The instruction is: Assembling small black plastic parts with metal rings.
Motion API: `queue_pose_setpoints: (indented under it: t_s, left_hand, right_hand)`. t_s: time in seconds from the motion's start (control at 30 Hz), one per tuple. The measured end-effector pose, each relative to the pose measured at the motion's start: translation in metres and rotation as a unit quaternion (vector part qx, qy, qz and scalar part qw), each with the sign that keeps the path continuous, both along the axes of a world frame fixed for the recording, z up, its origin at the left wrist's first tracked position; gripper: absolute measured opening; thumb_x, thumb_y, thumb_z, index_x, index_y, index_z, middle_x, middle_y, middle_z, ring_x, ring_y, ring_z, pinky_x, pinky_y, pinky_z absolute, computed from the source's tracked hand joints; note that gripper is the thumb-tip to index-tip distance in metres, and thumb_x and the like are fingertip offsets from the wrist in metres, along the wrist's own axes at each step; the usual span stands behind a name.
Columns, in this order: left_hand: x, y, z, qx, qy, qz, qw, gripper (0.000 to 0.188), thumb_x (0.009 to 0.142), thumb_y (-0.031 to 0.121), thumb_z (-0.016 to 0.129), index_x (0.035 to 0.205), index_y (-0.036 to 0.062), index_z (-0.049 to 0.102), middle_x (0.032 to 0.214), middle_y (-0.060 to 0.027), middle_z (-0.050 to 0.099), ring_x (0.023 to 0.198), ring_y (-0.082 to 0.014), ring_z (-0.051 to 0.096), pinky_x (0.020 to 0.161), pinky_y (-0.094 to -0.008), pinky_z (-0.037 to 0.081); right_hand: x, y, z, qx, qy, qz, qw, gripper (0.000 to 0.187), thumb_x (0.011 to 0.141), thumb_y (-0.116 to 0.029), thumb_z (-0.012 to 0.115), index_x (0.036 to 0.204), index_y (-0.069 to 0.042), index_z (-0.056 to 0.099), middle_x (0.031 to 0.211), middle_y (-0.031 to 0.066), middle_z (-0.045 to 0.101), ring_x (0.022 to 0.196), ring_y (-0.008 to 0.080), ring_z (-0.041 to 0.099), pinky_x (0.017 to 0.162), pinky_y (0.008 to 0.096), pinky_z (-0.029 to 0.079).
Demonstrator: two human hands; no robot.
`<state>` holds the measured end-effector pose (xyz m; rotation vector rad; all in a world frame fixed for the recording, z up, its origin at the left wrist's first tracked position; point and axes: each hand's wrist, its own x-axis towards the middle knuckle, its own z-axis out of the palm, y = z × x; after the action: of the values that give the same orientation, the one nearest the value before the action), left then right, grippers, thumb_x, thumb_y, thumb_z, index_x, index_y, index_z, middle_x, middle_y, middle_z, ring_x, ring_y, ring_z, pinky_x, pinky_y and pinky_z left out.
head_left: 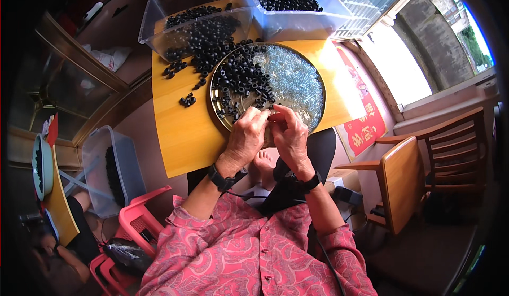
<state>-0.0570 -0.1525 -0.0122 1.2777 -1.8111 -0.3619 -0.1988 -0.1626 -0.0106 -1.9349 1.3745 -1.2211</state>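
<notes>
A round tray [213, 111] with a shiny rim sits on the yellow wooden table [177, 137]. Small black ring-shaped pieces [241, 76] fill its left side, and tiny clear bluish pieces [294, 76] cover its right side. Over the near rim, my left hand [245, 137] and my right hand [290, 137] meet with their fingertips pinched together. Whatever lies between the fingers is too small and too covered to name. More black rings [187, 100] are scattered on the table left of the tray.
Two clear plastic bins, one left [154, 33] and one right [297, 23], hold black rings at the table's far side. A wooden chair [405, 184] stands at right. On the left are another bin [127, 163], pink plastic seats [140, 216] and another person's arm [74, 261].
</notes>
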Motion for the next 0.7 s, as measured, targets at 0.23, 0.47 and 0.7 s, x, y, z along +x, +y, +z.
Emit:
queue_pose_setpoints:
  t_s: [0.23,0.47,0.7]
  left_hand:
    - [0.003,-0.003,0.002,0.002,0.012,-0.019,1.0,0.021,0.084,-0.001,0.063,0.105,-0.0003,0.065,0.091,-0.0159,0.06,0.082,-0.0355,0.065,0.069,-0.0414,0.054]
    - [0.002,0.003,0.011,0.005,-0.023,-0.029,0.999,0.022,0.084,-0.005,0.061,0.105,-0.0011,0.068,0.089,-0.0151,0.061,0.08,-0.0319,0.065,0.07,-0.038,0.054]
    - [0.0,0.007,0.008,-0.009,-0.028,-0.021,0.999,0.02,0.082,-0.002,0.058,0.101,-0.0027,0.065,0.09,-0.0156,0.058,0.088,-0.0338,0.062,0.075,-0.0415,0.053]
  right_hand:
    - [-0.001,-0.001,0.0,-0.01,0.019,0.008,1.0,0.037,0.078,0.006,0.062,0.113,-0.006,0.059,0.085,0.007,0.071,0.081,0.0277,0.062,0.077,0.0402,0.05]
    - [-0.005,0.0,0.01,-0.021,0.045,0.027,0.998,0.04,0.073,0.009,0.057,0.112,-0.005,0.06,0.084,0.0085,0.07,0.08,0.0309,0.061,0.075,0.0409,0.05]
    - [-0.005,-0.001,0.011,-0.031,0.035,0.034,0.998,0.04,0.072,0.009,0.059,0.109,-0.005,0.062,0.087,0.0084,0.071,0.079,0.0302,0.062,0.075,0.0392,0.051]
